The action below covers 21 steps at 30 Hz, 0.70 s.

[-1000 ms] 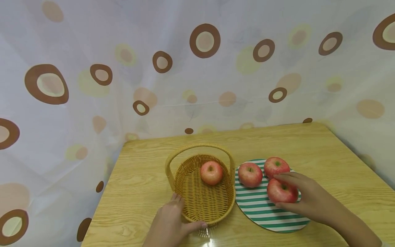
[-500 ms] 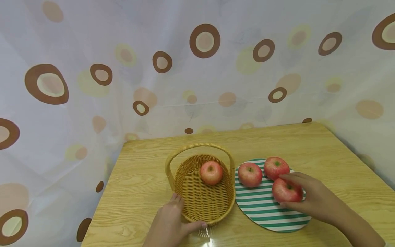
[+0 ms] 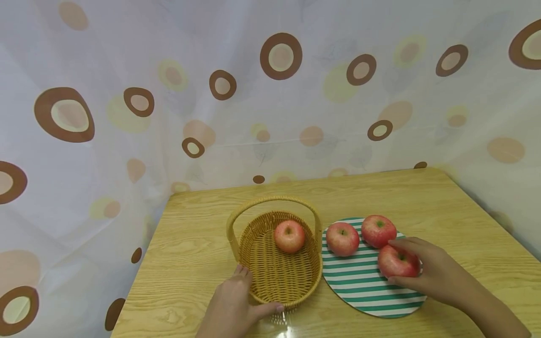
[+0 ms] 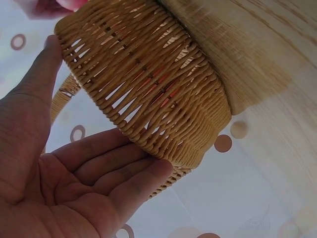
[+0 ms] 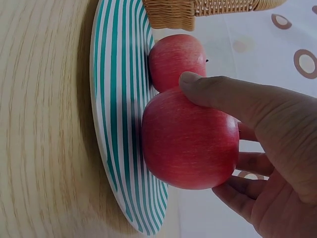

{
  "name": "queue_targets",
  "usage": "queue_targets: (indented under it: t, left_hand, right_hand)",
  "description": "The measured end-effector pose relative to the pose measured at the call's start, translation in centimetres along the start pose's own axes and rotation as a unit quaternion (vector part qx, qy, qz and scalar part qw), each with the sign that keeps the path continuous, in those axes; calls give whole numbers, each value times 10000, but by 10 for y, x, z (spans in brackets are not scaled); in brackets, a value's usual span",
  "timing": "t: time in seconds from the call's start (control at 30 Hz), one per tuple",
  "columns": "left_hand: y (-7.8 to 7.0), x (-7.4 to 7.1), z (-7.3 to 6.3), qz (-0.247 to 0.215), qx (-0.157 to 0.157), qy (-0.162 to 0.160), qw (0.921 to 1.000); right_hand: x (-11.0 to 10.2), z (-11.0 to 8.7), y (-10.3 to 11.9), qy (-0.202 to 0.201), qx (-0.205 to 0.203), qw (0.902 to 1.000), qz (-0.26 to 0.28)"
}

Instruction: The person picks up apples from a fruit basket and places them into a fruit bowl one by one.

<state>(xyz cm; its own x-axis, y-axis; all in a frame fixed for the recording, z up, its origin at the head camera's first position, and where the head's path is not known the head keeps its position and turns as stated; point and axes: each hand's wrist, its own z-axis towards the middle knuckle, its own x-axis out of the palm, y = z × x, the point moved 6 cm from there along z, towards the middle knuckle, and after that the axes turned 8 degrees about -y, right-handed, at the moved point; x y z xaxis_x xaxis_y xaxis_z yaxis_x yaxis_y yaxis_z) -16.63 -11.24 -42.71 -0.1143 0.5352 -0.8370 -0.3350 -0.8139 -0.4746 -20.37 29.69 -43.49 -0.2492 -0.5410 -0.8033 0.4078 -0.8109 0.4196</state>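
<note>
A red apple [image 3: 399, 261] is in my right hand [image 3: 435, 270], at the right side of a round green-and-white striped mat [image 3: 367, 291]. My right thumb and fingers grip it from opposite sides, and in the right wrist view the held apple [image 5: 190, 139] is close over the stripes. Two more apples lie on the mat, one at its left [image 3: 343, 239] and one at its back [image 3: 378, 231]. My left hand [image 3: 234, 300] rests on the near left of a wicker basket [image 3: 279, 277], thumb and nearly straight fingers spread along the rim. One apple [image 3: 289, 236] sits inside the basket.
The basket's arched handle [image 3: 272, 198] stands upright across it. Mat and basket stand side by side on a wooden table [image 3: 190, 225]. A pale curtain [image 3: 236, 112] printed with brown ovals closes off the table's back and sides.
My right hand and the apple in it have shifted a little to the right over the mat. My left hand, the basket and the other apples are where they were.
</note>
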Motion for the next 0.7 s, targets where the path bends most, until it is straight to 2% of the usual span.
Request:
queue_targets:
  t: [0.3, 0.7]
  left_hand:
    - [2, 1, 1, -28, -49, -54, 10000]
    - [2, 1, 1, -88, -98, -54, 9999]
  right_hand:
    - [0, -1, -3, 13, 57, 10000, -8]
    - [5, 0, -3, 356, 283, 9989, -124]
